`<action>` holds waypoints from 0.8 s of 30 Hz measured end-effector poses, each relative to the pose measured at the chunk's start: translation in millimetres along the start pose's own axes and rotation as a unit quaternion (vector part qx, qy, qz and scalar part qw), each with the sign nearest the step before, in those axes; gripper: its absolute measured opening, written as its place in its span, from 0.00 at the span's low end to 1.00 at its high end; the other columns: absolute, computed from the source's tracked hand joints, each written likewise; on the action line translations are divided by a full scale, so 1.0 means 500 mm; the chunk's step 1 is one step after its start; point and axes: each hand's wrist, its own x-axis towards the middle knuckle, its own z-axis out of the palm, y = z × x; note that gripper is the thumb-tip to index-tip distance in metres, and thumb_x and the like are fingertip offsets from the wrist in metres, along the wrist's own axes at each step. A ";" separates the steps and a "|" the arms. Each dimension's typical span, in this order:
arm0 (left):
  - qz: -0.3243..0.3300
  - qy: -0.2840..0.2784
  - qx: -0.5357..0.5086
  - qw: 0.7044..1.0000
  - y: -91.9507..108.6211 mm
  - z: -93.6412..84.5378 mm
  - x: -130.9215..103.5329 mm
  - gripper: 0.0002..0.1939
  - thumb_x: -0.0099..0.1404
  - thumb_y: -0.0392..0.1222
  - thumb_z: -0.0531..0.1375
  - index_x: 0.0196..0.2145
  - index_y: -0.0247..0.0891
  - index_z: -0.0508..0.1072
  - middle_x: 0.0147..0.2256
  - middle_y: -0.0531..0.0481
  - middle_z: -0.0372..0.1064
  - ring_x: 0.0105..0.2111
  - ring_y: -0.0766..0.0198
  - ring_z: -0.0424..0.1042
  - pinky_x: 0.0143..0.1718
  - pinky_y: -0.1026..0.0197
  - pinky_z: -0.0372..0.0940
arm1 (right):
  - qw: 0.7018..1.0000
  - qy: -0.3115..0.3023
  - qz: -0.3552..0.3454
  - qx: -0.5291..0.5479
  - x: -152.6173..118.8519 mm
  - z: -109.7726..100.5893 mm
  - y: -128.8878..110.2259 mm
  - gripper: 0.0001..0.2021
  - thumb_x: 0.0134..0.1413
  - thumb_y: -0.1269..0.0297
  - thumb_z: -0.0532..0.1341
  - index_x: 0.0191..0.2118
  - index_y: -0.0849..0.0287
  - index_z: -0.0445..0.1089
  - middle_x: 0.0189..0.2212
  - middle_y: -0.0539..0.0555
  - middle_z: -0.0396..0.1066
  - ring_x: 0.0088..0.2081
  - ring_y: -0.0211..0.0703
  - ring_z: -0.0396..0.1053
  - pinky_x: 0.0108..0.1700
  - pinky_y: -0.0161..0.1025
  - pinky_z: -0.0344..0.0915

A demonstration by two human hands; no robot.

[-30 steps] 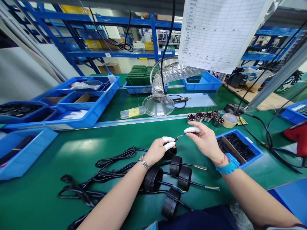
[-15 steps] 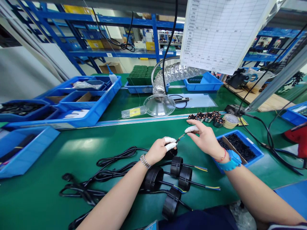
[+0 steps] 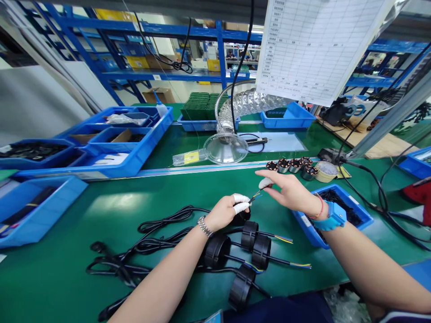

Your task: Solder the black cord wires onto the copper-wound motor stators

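Note:
My left hand (image 3: 220,215), white covers on two fingertips, pinches a black cable (image 3: 251,201) close to its end. Thin coloured wires (image 3: 257,194) fan out from that end. At their tips, the thumb and a white-covered finger of my right hand (image 3: 288,192) are closed together, another finger stretched out above. Partly hidden under my left hand is a black round cap (image 3: 245,217). Several more caps lie nearer me, among them one black cap (image 3: 217,251) beside my left wrist. Cables run through them, with bare coloured wire ends (image 3: 301,265) pointing right.
Coiled black cables (image 3: 155,244) lie left of the caps. A blue tray (image 3: 313,233) of small black parts sits under my right wrist. Behind are copper-wound rings (image 3: 295,165), a clear funnel hood (image 3: 225,149) and blue bins (image 3: 134,157). A paper sheet (image 3: 303,49) hangs above.
My right hand has tilted slightly, still at the wire ends. My left hand keeps its pinch on the cable. The whole view has shifted a little.

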 end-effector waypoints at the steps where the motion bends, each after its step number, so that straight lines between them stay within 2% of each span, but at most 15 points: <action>1: 0.002 -0.002 -0.002 1.000 0.000 0.000 0.000 0.12 0.60 0.45 0.54 0.27 0.35 0.72 0.34 0.48 0.69 0.37 0.61 0.66 0.43 0.60 0.57 | 1.000 -0.004 -0.007 -0.003 0.001 0.000 -0.001 0.22 0.51 0.75 0.52 0.54 0.57 0.55 0.35 0.50 0.70 0.38 0.36 0.67 0.43 0.35 0.63; 4: 0.009 -0.006 0.001 1.000 0.003 -0.002 -0.001 0.12 0.60 0.44 0.53 0.27 0.34 0.72 0.34 0.48 0.69 0.36 0.61 0.66 0.43 0.60 0.57 | 0.999 -0.045 -0.008 0.004 0.005 0.008 -0.003 0.24 0.51 0.76 0.52 0.55 0.56 0.53 0.35 0.50 0.71 0.36 0.36 0.68 0.41 0.34 0.64; 8: 0.016 -0.005 0.003 1.000 0.003 0.000 -0.002 0.11 0.60 0.43 0.53 0.28 0.34 0.71 0.31 0.49 0.69 0.34 0.62 0.66 0.41 0.61 0.58 | 0.995 -0.087 0.012 0.041 0.007 0.039 -0.004 0.26 0.49 0.76 0.53 0.56 0.57 0.51 0.36 0.49 0.72 0.36 0.36 0.69 0.40 0.34 0.64; 12: 0.011 0.018 0.019 1.000 0.006 0.015 0.002 0.09 0.59 0.42 0.54 0.30 0.34 0.70 0.29 0.50 0.70 0.31 0.64 0.67 0.37 0.61 0.61 | 0.993 -0.087 0.027 0.069 -0.002 0.058 -0.001 0.26 0.49 0.75 0.53 0.56 0.56 0.52 0.39 0.50 0.71 0.39 0.37 0.69 0.44 0.36 0.64; 15: 0.008 0.053 0.050 0.997 0.023 -0.001 0.007 0.10 0.58 0.42 0.56 0.36 0.35 0.70 0.36 0.47 0.71 0.37 0.62 0.68 0.42 0.60 0.61 | 0.997 -0.054 0.050 0.038 -0.014 0.038 -0.005 0.26 0.49 0.72 0.55 0.56 0.57 0.52 0.46 0.55 0.67 0.44 0.41 0.67 0.47 0.40 0.63; 17: 0.018 0.050 0.103 0.993 0.038 -0.048 0.003 0.18 0.56 0.43 0.58 0.45 0.37 0.67 0.47 0.45 0.66 0.47 0.60 0.64 0.49 0.59 0.57 | 0.997 0.003 0.059 -0.040 -0.020 0.015 -0.016 0.23 0.50 0.70 0.55 0.54 0.57 0.56 0.51 0.57 0.61 0.51 0.46 0.62 0.51 0.45 0.60; 18: 0.021 0.043 0.149 0.988 0.044 -0.082 -0.005 0.22 0.56 0.44 0.58 0.49 0.37 0.65 0.51 0.44 0.62 0.49 0.59 0.62 0.51 0.59 0.55 | 0.994 0.040 0.062 -0.081 -0.022 0.007 -0.025 0.20 0.51 0.69 0.55 0.52 0.57 0.59 0.52 0.58 0.60 0.52 0.47 0.60 0.53 0.47 0.59; 20: 0.002 0.023 0.245 0.969 0.045 -0.160 -0.039 0.24 0.57 0.46 0.57 0.51 0.38 0.63 0.53 0.45 0.61 0.52 0.58 0.59 0.53 0.58 0.52 | 0.987 0.091 0.048 -0.119 -0.021 0.004 -0.050 0.16 0.53 0.68 0.54 0.49 0.56 0.62 0.50 0.58 0.62 0.51 0.48 0.61 0.52 0.47 0.59; 22: -0.059 -0.008 0.328 0.943 0.028 -0.234 -0.091 0.22 0.56 0.45 0.57 0.49 0.39 0.65 0.52 0.45 0.62 0.51 0.56 0.60 0.52 0.57 0.53 | 0.992 0.056 0.002 -0.113 -0.017 0.025 -0.080 0.14 0.54 0.67 0.52 0.47 0.55 0.63 0.47 0.57 0.65 0.48 0.46 0.64 0.49 0.44 0.62; 24: -0.149 -0.068 0.388 0.907 -0.005 -0.286 -0.150 0.21 0.54 0.45 0.58 0.47 0.40 0.67 0.47 0.45 0.67 0.46 0.56 0.66 0.46 0.60 0.59 | 0.989 -0.061 -0.026 -0.129 -0.008 0.061 -0.103 0.12 0.54 0.66 0.52 0.45 0.56 0.64 0.40 0.57 0.69 0.41 0.45 0.68 0.41 0.41 0.65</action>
